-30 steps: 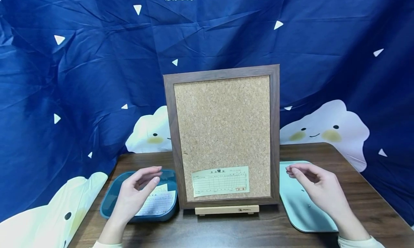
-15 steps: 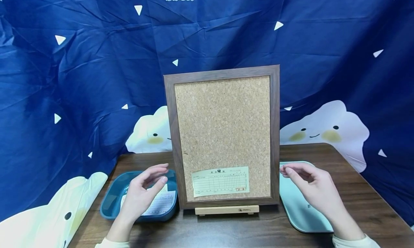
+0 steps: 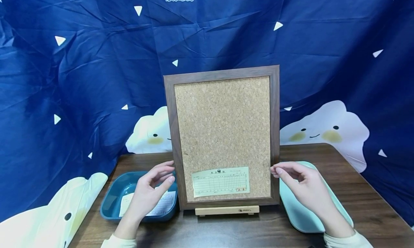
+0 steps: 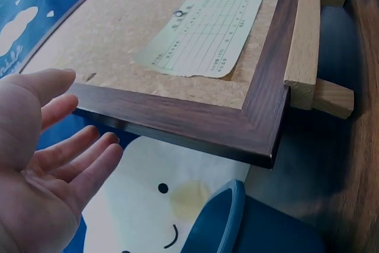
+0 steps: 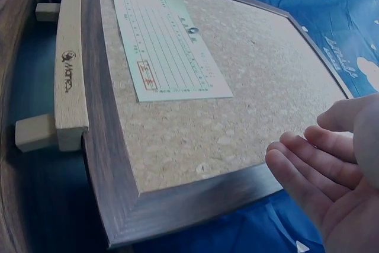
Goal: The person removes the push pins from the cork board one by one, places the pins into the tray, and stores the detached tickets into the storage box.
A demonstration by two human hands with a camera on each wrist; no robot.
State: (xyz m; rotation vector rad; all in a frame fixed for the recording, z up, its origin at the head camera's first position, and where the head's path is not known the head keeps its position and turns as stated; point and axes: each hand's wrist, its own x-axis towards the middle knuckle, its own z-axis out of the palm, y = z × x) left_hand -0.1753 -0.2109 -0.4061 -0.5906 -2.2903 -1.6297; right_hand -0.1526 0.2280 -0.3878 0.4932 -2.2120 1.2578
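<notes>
A framed corkboard [image 3: 223, 122] stands upright on a light wooden stand [image 3: 215, 211]. Low on the cork, a green printed paper slip [image 3: 221, 185] hangs from a small pushpin [image 3: 219, 171]. My left hand [image 3: 147, 194] is by the frame's left edge, fingers loosely bent and holding nothing. At the right edge, my right hand [image 3: 300, 185] has its fingertips close to the frame, also with nothing held. Both wrist views show relaxed fingers near the frame; whether they touch it, I cannot tell.
On the left sits a blue bin [image 3: 108, 206] with printed paper slips [image 3: 166, 203] inside. A mint-green tray [image 3: 300, 215] lies on the right. All stand on a dark wooden table [image 3: 181, 233], with a blue patterned cloth [image 3: 97, 61] behind.
Both hands have moved inward toward the board, the left to the right and the right to the left. The board, slip, bin and tray stay in place.
</notes>
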